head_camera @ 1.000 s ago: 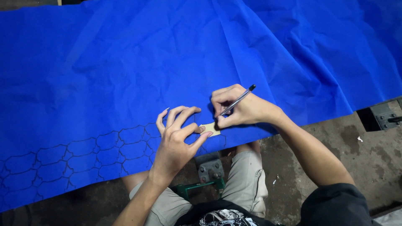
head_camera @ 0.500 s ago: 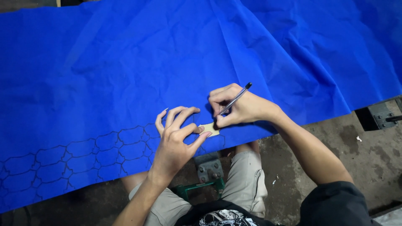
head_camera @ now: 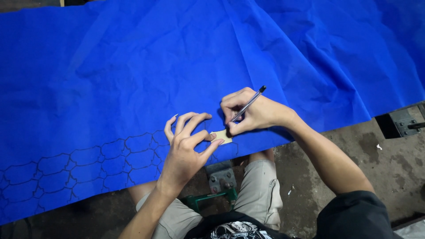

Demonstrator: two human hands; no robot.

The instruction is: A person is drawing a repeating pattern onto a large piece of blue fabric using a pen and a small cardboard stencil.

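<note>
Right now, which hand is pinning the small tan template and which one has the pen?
The left hand presses the tan template flat against the blue fabric. The right hand grips the pen, tip at the template's edge.

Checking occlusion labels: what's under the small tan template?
The tan template lies on the blue fabric, pinned by the left hand; the right hand holds a pen. Lines beneath it are hidden.

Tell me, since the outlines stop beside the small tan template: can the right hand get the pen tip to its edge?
Probably yes. The right hand holds the pen right beside the template, whose near edge the left hand leaves uncovered.
</note>
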